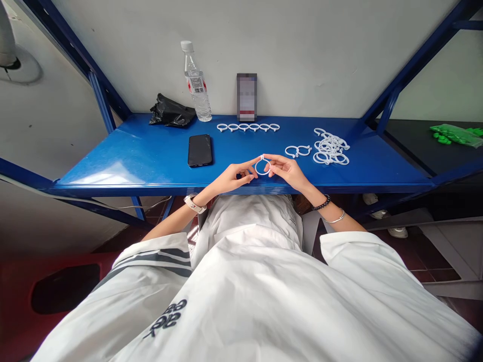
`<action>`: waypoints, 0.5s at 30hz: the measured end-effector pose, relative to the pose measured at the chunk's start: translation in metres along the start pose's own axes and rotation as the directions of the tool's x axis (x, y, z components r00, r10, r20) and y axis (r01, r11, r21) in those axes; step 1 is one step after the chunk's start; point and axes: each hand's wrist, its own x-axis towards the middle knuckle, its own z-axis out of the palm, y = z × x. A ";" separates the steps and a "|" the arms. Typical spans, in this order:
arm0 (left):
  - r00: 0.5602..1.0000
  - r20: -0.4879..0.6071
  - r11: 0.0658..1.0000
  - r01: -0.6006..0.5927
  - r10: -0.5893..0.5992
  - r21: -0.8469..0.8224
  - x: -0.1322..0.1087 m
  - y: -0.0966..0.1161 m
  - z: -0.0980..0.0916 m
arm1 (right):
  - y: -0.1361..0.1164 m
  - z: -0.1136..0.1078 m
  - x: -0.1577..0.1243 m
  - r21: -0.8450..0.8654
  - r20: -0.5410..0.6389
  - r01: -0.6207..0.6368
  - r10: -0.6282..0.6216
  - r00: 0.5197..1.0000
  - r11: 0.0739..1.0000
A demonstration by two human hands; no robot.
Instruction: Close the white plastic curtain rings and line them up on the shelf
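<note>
Near the table's front edge, a white plastic curtain ring point(260, 174) is held upright between my two hands. My left hand point(234, 177) has its index fingertip on the small knob at the ring's top, with the thumb close to the left side. My right hand point(290, 171) pinches the ring from the right, index finger at the top and thumb on the side. Just beyond my right hand lie two open rings point(292, 151). Farther right is a tangled pile of white rings point(331, 146). Several closed rings point(244, 128) form a straight row at the back.
On the blue table point(151, 156) lies a black phone point(200, 150) left of my hands. Behind it stand a clear water bottle point(198, 95), a crumpled black bag point(171, 111) and a blurred upright box-like thing point(247, 98). Blue posts point(101, 100) flank the table.
</note>
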 end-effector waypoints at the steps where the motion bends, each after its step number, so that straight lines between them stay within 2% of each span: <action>1: 1.000 0.001 1.000 0.001 -0.001 0.001 0.000 0.000 0.000 | 0.000 0.000 0.000 -0.005 -0.004 0.000 0.000 1.000 1.000; 15: 1.000 0.013 1.000 0.014 -0.014 0.020 0.000 -0.001 0.000 | -0.001 -0.001 -0.002 -0.060 0.008 -0.029 0.030 1.000 0.998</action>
